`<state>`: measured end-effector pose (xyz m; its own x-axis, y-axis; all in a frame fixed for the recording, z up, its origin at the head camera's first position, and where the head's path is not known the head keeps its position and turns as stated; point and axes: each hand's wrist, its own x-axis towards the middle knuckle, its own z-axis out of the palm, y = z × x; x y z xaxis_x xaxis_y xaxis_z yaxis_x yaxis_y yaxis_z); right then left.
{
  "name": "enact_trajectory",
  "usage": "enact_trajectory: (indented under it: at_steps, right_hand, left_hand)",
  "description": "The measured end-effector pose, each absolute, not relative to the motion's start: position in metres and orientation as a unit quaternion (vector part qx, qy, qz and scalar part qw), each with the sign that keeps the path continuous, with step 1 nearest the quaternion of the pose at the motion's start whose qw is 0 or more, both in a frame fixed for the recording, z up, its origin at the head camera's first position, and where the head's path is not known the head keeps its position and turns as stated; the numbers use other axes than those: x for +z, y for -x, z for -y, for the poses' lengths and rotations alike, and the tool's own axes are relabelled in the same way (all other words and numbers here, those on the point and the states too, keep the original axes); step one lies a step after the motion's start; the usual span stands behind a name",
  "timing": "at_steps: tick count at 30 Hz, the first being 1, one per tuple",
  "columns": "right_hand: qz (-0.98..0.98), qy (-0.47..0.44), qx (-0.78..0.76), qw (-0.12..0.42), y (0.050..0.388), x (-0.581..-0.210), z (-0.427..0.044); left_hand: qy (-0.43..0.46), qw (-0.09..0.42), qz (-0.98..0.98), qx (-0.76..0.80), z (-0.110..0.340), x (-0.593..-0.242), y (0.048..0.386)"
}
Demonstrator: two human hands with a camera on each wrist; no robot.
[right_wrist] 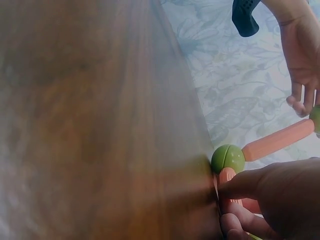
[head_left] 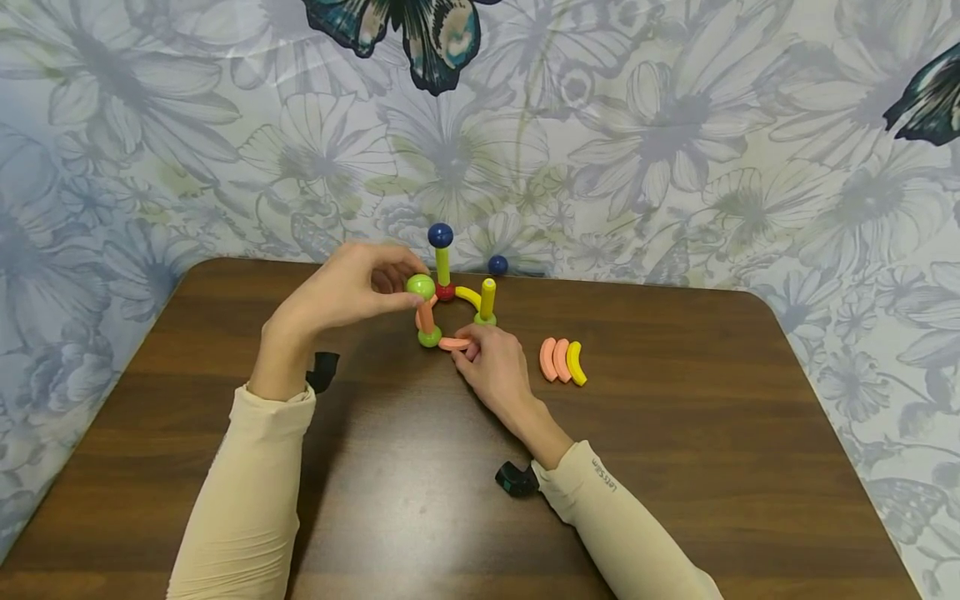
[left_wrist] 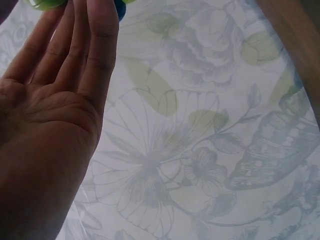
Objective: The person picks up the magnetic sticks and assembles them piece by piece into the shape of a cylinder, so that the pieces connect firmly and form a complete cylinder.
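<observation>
In the head view my left hand [head_left: 348, 283] holds a green ball [head_left: 421, 287] between thumb and fingers, on top of an upright pink stick [head_left: 426, 318]. That stick stands on a lower green ball [head_left: 430, 337]. My right hand [head_left: 495, 367] pinches a curved pink stick [head_left: 452, 343], whose end meets this lower ball [right_wrist: 228, 158]. Behind, a yellow-green stick [head_left: 443, 267] rises from a red ball [head_left: 445, 292] to a blue ball [head_left: 440, 235]. A curved yellow stick [head_left: 468, 296] runs toward another green ball [head_left: 486, 320], which bears an upright yellow stick [head_left: 488, 297].
Right of the ring lie two curved pink sticks [head_left: 548, 360] and a curved yellow one [head_left: 576, 363], side by side on the brown table [head_left: 675, 433]. A loose blue ball [head_left: 497, 265] sits at the table's far edge, near the floral wall [head_left: 675, 167].
</observation>
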<state>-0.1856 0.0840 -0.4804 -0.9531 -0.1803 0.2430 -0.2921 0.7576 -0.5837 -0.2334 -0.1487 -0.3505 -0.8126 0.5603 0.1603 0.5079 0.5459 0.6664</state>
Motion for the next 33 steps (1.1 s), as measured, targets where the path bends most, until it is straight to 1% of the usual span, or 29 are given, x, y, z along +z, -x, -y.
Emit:
enact_trajectory:
  at_steps: [13, 20, 22, 28, 33]
  right_hand:
    - [0.925, -0.14, 0.34, 0.092, 0.185, -0.48, -0.086]
    - [0.911, -0.158, 0.354, 0.139, 0.177, -0.469, -0.089]
    - [0.91, -0.165, 0.354, 0.143, 0.175, -0.465, -0.089]
    - [0.912, -0.177, 0.348, 0.128, 0.176, -0.453, -0.097]
    - [0.925, -0.171, 0.325, 0.1, 0.178, -0.447, -0.115]
  left_hand:
    - [-0.305, 0.054, -0.869, 0.385, 0.152, -0.352, 0.237]
    - [-0.282, 0.084, -0.861, 0.414, 0.165, -0.358, 0.243]
    - [-0.275, 0.097, -0.859, 0.422, 0.171, -0.361, 0.245]
    - [-0.25, 0.118, -0.867, 0.414, 0.179, -0.381, 0.257]
    - [-0.204, 0.135, -0.887, 0.392, 0.168, -0.406, 0.267]
